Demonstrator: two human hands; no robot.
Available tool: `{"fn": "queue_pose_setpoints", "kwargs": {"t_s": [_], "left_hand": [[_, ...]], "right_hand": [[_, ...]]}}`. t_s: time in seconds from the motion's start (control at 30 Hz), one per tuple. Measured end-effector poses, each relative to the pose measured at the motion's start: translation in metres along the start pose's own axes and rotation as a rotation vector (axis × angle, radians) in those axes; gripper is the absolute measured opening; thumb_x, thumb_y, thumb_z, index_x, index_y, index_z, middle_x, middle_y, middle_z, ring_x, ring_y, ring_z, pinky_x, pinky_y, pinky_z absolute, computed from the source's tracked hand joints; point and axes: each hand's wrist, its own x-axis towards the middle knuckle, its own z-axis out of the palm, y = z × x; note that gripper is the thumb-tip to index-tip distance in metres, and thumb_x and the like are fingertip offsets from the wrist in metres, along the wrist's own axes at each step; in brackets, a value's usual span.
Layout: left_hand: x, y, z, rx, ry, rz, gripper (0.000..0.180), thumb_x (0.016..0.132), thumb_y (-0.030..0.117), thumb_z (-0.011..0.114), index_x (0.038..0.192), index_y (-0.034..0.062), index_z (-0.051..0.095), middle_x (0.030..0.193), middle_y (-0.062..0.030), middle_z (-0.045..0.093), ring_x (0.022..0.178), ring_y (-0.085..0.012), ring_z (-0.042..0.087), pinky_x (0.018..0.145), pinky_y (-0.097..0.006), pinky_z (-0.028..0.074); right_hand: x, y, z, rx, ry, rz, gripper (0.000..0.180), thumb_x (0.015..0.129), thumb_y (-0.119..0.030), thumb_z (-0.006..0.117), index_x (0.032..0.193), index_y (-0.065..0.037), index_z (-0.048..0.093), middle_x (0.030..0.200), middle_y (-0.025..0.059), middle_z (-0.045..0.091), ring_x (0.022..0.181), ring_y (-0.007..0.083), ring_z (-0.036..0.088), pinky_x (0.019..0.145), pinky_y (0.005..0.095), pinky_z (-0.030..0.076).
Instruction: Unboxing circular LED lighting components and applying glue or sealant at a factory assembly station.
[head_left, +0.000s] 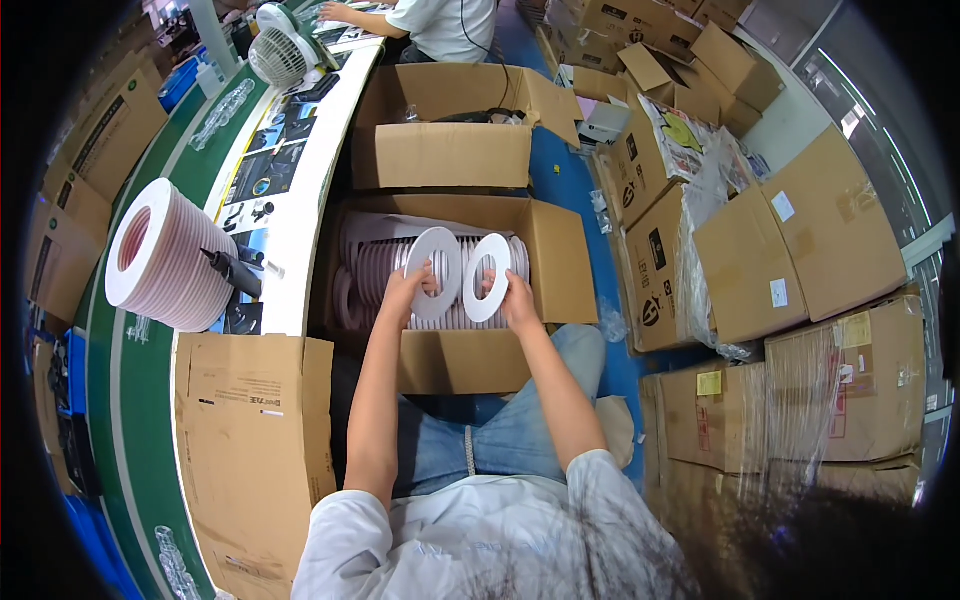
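Observation:
My left hand (408, 291) is closed on the rim of a flat white ring (432, 240), its fingers showing in the ring's centre hole. To the right of it, my right hand (518, 304) grips a second white ring (488, 246), also with fingers at the hole. Whether more rings sit behind these two in my grip is hidden. Both hands are over an open cardboard box (565, 262) between my knees and the box beyond. Inside it, rows of similar white rings (378, 262) stand on edge, packed side by side.
A tall stack of white rings (180, 270) stands on the bench at left, beside a black bottle-like object (232, 270). Farther off are a fan (280, 55) and a person (440, 25). Another open box (440, 157) lies ahead. Stacked cartons (845, 230) line the right side.

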Motion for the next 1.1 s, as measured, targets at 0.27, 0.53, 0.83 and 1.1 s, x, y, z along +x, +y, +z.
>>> {"fn": "queue_pose_setpoints", "kwargs": {"t_s": [0.27,0.53,0.83,1.1], "left_hand": [[0.014,-0.003,0.011,0.162,0.182,0.126,0.034,0.075,0.019,0.064,0.098,-0.0041,0.058,0.077,-0.0075,0.062,0.069,-0.0121,0.058,0.064,-0.026,0.045],[0.025,-0.016,0.007,0.517,0.270,0.144,0.027,0.070,0.021,0.067,0.085,-0.0015,0.061,0.066,-0.0054,0.059,0.059,-0.0120,0.054,0.059,-0.026,0.043],[0.034,-0.015,0.001,0.624,0.377,0.152,0.024,0.069,0.022,0.064,0.078,-0.0006,0.064,0.059,-0.0068,0.060,0.052,-0.0144,0.057,0.053,-0.028,0.044],[0.051,0.002,0.013,0.922,0.285,0.298,0.029,0.067,0.025,0.066,0.074,-0.0024,0.066,0.061,-0.0164,0.063,0.058,-0.0251,0.064,0.059,-0.034,0.049]], "right_hand": [[-0.006,-0.013,-0.009,-0.016,-0.080,-0.076,0.051,0.093,-0.034,0.027,0.120,0.003,0.048,0.115,0.0146,0.058,0.093,0.0223,0.058,0.086,0.0360,0.046],[-0.008,-0.023,-0.013,-0.112,-0.123,-0.123,0.050,0.092,-0.036,0.026,0.117,0.001,0.050,0.112,0.0145,0.059,0.089,0.0215,0.060,0.085,0.0360,0.047],[0.035,-0.051,-0.007,-0.698,0.127,-0.125,0.022,0.082,-0.023,0.059,0.090,-0.002,0.059,0.078,0.0027,0.059,0.064,0.0093,0.052,0.058,0.0245,0.043],[0.062,-0.088,0.019,-0.628,0.177,-0.824,0.009,0.076,-0.009,0.054,0.083,-0.003,0.053,0.067,0.0047,0.054,0.058,0.0178,0.051,0.057,0.0313,0.043]]}}
